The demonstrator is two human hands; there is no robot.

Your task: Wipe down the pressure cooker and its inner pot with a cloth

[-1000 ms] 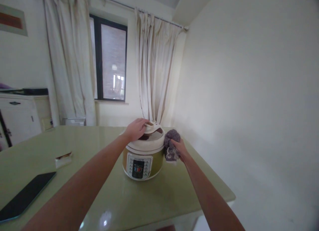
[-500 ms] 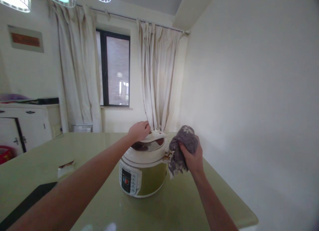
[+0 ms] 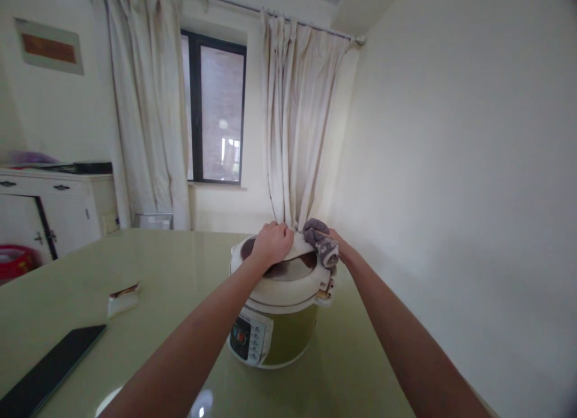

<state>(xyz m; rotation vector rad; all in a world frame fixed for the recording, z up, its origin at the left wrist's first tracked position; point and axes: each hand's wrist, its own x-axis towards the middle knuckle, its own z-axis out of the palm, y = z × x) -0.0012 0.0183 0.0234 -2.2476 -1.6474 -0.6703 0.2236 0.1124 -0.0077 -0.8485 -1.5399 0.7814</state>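
Note:
A green and white electric pressure cooker stands on the pale green table, its control panel turned to the front left. My left hand grips the white handle on top of the lid. My right hand holds a bunched grey-purple cloth and presses it on the lid's far right edge, beside the handle.
A dark tablet lies at the table's near left, with a small folded packet beyond it. A white cabinet stands at the left wall. Curtains and a window are behind the table; a plain wall runs along the right.
My right hand moved the cloth from the cooker's right side up onto the lid's rim. The cooker has turned so its panel faces more left. My left hand stayed on the handle.

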